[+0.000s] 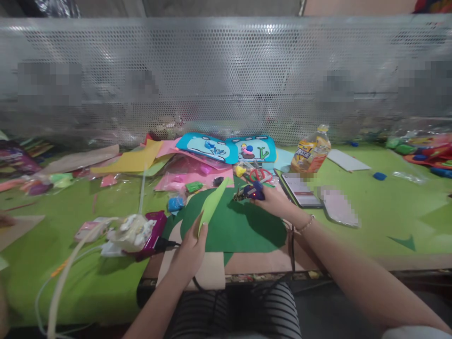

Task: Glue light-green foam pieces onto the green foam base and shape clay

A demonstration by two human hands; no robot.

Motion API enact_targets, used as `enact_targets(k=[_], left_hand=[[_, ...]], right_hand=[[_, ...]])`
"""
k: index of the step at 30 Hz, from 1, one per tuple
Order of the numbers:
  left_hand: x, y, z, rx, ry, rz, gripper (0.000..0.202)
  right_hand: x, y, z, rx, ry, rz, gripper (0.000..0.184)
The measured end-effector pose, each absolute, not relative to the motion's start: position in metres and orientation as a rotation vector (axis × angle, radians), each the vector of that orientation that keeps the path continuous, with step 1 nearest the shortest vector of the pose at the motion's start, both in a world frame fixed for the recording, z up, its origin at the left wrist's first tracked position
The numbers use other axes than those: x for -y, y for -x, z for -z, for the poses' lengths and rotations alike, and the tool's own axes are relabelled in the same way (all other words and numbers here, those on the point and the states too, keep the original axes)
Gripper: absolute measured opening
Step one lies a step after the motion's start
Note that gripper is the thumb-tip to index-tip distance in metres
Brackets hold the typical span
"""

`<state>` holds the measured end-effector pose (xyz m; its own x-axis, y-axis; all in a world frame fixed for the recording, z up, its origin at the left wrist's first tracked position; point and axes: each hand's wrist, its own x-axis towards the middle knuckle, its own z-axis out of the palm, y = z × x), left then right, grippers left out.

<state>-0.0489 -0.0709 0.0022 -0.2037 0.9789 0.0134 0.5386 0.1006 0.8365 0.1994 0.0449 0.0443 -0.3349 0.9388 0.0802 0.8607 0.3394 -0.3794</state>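
My left hand [193, 246] pinches a light green sheet of paper [213, 202] by its lower end and holds it up at a slant. In my right hand [273, 201] is a dark blue glue gun [254, 190] with a small red light, its crusted nozzle pointing left toward the light green paper. I cannot tell whether the nozzle touches the paper. Below both hands lies a large dark green paper cutout [243, 230] on the table. Beige paper [208, 268] sticks out from under it. The black cord [293, 249] hangs below my right wrist.
A power strip with plugs [132, 233] and a magenta box [151, 235] sit at left. Behind are blue picture panels [212, 148], red-handled scissors [261, 176] and clay packets [175, 204]. A phone [302, 189] and a bottle [312, 150] stand right. A perforated metal screen [226, 70] closes the back.
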Motion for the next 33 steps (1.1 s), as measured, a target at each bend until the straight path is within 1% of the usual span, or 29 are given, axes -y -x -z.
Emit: enact_targets(k=[6,11,18,23,28,33], left_hand=[[0.071,0.049,-0.002,-1.834,-1.466,-1.016,0.057],[0.071,0.047,-0.004,-1.815,-1.481,-1.006,0.054],[0.07,0.049,0.0,-1.812,-1.474,-1.011,0.057],[0.07,0.053,0.005,-1.901,-1.44,-0.999,0.06],[0.071,0.053,0.002,-1.925,-1.417,-1.013,0.061],[0.072,0.052,0.0,-1.897,-1.406,-1.023,0.06]], right_hand=[[-0.049,-0.201,-0.042,2.321,1.608,-0.33,0.029],[-0.048,-0.2,-0.044,2.349,1.617,-0.294,0.023],[-0.045,-0.199,-0.047,2.339,1.616,-0.38,0.02],[-0.043,-0.196,-0.044,2.356,1.58,-0.385,0.023],[-0.041,-0.192,-0.039,2.407,1.623,-0.239,0.028],[-0.043,-0.188,-0.032,2.413,1.643,-0.058,0.024]])
